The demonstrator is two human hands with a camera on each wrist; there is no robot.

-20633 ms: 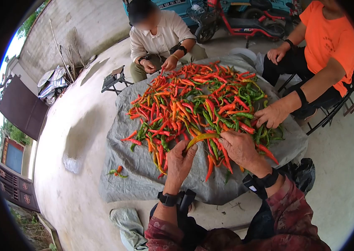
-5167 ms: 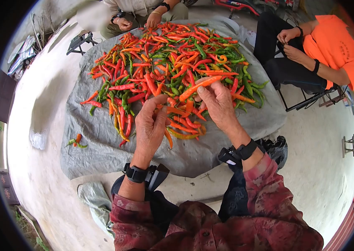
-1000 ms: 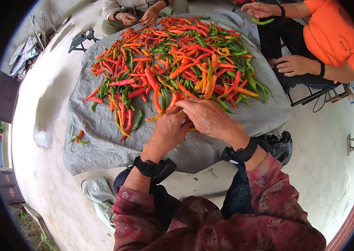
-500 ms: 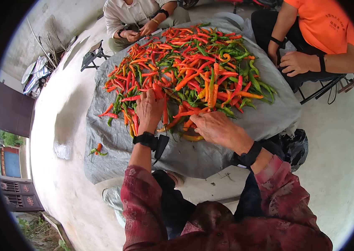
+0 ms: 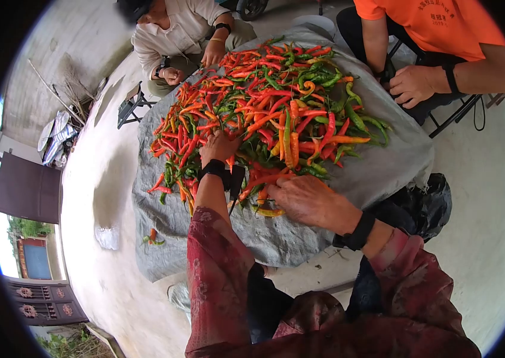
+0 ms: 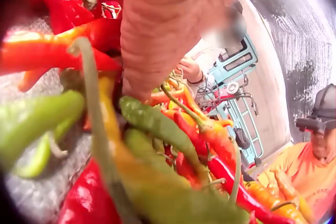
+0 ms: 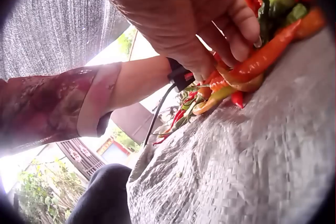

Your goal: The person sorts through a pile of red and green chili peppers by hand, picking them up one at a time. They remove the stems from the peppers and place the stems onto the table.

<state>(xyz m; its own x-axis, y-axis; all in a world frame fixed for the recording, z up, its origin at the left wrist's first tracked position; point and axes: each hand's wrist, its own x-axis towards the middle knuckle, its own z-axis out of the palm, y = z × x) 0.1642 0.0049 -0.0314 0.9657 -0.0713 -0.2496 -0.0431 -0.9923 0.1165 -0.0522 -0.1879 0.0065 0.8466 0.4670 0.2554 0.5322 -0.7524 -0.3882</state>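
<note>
Your right hand [image 5: 307, 200] is resting at the near edge of the pepper heap [image 5: 261, 122], its fingers bent down and seeming to be touching a long orange-red pepper [image 7: 270, 50]; whether they are pinching it or merely lying against it, you cannot tell from here. Just left of that hand, a yellow pepper [image 5: 269, 212] is lying at the heap's front, above the grey sheet [image 5: 288, 238]. Farther out and to the left, your left hand [image 5: 219, 149] is resting in among the peppers, its fingertips hidden, so its hold is staying uncertain too; a dark green pepper [image 6: 157, 124] is lying close by it. Judging from this, you are picking through the heap, probably choosing a pepper. Your next move is likely calling for a light fingertip pinch on one pepper and a clean lift, since its neighbours are crossing over one another and could be dragging along. Beyond both hands the heap is spreading wide, with green peppers [image 5: 357, 122] lying out past your right. Nearer you than the left hand, and left of it, a small cluster [image 5: 153, 237] is lying apart. Past that hand a person in a pale shirt [image 5: 175, 27] is sitting.
</note>
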